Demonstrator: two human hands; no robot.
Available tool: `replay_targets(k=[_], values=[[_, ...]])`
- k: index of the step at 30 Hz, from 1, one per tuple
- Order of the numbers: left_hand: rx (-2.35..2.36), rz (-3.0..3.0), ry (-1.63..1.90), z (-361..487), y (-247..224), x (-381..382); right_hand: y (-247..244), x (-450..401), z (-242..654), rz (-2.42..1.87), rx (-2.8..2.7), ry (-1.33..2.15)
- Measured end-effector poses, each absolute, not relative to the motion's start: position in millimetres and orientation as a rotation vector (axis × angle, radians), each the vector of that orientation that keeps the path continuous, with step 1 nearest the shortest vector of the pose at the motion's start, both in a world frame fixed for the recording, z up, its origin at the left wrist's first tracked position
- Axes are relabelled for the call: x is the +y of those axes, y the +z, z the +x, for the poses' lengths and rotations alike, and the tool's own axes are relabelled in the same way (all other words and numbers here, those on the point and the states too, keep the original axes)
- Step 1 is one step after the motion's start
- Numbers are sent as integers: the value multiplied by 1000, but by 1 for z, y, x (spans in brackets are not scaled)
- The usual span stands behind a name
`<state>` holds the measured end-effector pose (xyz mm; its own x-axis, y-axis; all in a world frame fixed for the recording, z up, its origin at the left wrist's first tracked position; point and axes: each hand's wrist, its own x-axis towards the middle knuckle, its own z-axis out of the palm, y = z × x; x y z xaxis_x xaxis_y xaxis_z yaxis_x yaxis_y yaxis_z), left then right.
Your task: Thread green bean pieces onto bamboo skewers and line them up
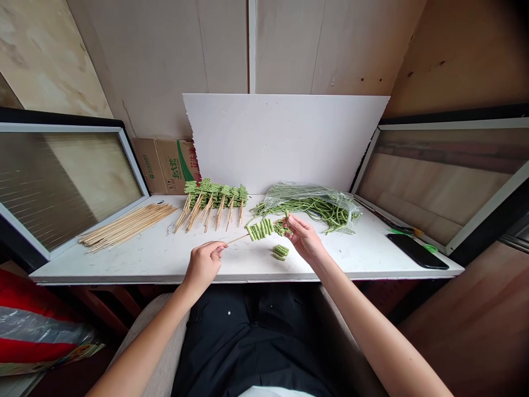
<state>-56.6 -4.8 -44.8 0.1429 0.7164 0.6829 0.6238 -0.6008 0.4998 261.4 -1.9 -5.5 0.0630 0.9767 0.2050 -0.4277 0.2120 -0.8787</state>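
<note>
My left hand (pixel 204 263) pinches the bare end of a wooden skewer (pixel 237 239). Several cut green bean pieces (pixel 260 229) are threaded side by side along it. Close to the skewer's far end, my right hand (pixel 305 237) holds a short green bean piece (pixel 287 214) between thumb and fingers. Whether that piece touches the skewer tip I cannot tell. Below, a small stack of cut green bean pieces (pixel 280 252) lies on the white table (pixel 243 266). More cut pieces sit behind, partly hidden by my right fingers.
Loaded bean skewers (pixel 217 197) are piled at the back left, beside a spread of bare skewers (pixel 130 223). Long green beans (pixel 314 209) lie in a clear plastic bag at the back right. A black phone (pixel 417 251) rests near the right edge. A cardboard box (pixel 165 165) stands behind.
</note>
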Motion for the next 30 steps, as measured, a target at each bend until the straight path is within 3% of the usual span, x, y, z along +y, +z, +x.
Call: replay_targets(k=[30], values=[[1283,2399,1428,-58,-44,-7,-30,2,237,-886,-1054,994]])
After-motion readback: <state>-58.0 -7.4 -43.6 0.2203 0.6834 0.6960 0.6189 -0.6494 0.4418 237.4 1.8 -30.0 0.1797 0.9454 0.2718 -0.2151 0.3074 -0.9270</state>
